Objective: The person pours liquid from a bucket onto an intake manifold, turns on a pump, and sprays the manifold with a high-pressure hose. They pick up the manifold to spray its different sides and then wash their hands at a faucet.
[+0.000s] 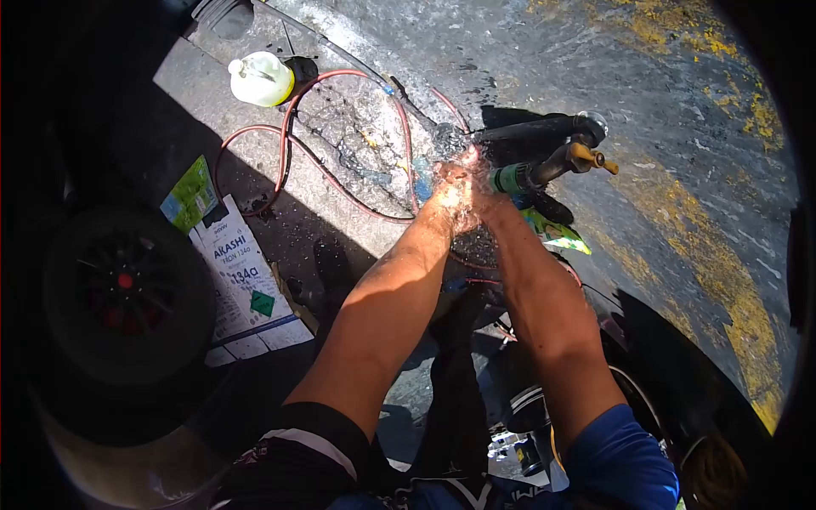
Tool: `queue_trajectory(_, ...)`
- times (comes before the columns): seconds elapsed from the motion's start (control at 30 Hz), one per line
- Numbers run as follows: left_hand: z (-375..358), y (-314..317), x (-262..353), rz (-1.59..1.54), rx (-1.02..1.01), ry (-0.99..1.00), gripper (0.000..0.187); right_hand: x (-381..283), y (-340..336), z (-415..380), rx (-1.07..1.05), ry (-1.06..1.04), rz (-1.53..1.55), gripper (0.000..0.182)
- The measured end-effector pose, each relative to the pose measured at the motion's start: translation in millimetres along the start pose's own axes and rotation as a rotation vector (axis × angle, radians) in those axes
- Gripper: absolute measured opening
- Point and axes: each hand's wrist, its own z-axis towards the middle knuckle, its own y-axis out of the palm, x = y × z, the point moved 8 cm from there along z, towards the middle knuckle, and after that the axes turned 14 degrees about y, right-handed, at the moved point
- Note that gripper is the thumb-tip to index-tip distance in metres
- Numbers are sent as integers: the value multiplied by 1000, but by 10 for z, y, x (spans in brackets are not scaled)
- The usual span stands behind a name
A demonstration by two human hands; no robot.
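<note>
Both arms reach forward, and the hands meet under a water tap [557, 166] with a yellow handle [594, 159] and a green fitting [508, 179] at its outlet. Water splashes over my left hand [450, 189] and my right hand [486, 201], which are pressed against or overlap each other. Spray and bright glare blur the fingers, so their pose cannot be made out. No held object shows between them. A thin red hose [406, 127] loops over the wet ground just beyond and to the left of the hands.
A pale jug with yellow-green liquid [261, 80] stands at the upper left. A flattened white AKASHI 134a carton [246, 272] lies near a dark wheel [127, 285]. Green printed packaging [557, 231] lies under the tap. Yellow paint [722, 255] marks the ground at right.
</note>
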Motion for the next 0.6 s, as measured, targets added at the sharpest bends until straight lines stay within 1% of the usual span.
queue_trajectory(0.03, 202, -177, -44, 189, -76, 174, 54, 142, 10, 112, 34, 64, 127, 67)
queue_trajectory(0.07, 380, -338, -115, 390, -141, 341, 52, 28, -105, 65, 124, 155, 186, 66)
queue_trajectory(0.1, 514, -482, -244, 523, -187, 476, 50, -98, -222, -2, 216, 242, 255, 65)
queue_trajectory(0.17, 155, -307, 17, 88, -9, 347, 40, -482, -266, -347, 195, 563, 183, 62)
queue_trajectory(0.23, 21, -233, 92, 9, 17, 328, 33, -314, -143, -355, -32, 663, 524, 61)
queue_trajectory(0.27, -30, -213, 115, 148, -35, 371, 29, 106, 41, -287, -263, 584, 898, 62)
queue_trajectory(0.3, -57, -229, 146, 290, -81, 419, 26, 155, 25, -284, -205, 583, 916, 60)
queue_trajectory(0.33, -82, -248, 159, 429, -124, 460, 24, -50, -24, -375, -23, 618, 765, 58)
queue_trajectory(0.37, -147, -186, 223, 622, -154, 527, 25, -84, -44, -417, 61, 625, 708, 56)
queue_trajectory(0.4, -178, -81, 285, 812, -194, 595, 27, -118, -102, -404, 74, 605, 740, 54)
queue_trajectory(0.5, -364, 292, 690, 1409, -299, 802, 37, -147, -162, -283, -51, 514, 981, 49)
queue_trajectory(0.53, -421, 425, 722, 1601, -337, 864, 41, -271, -232, -341, -30, 500, 1003, 47)
queue_trajectory(0.57, -395, 424, 738, 1528, -249, 841, 38, -409, -317, -417, 25, 493, 1013, 45)
queue_trajectory(0.6, -371, 411, 743, 1447, -163, 823, 36, -638, -410, -518, 161, 494, 969, 44)
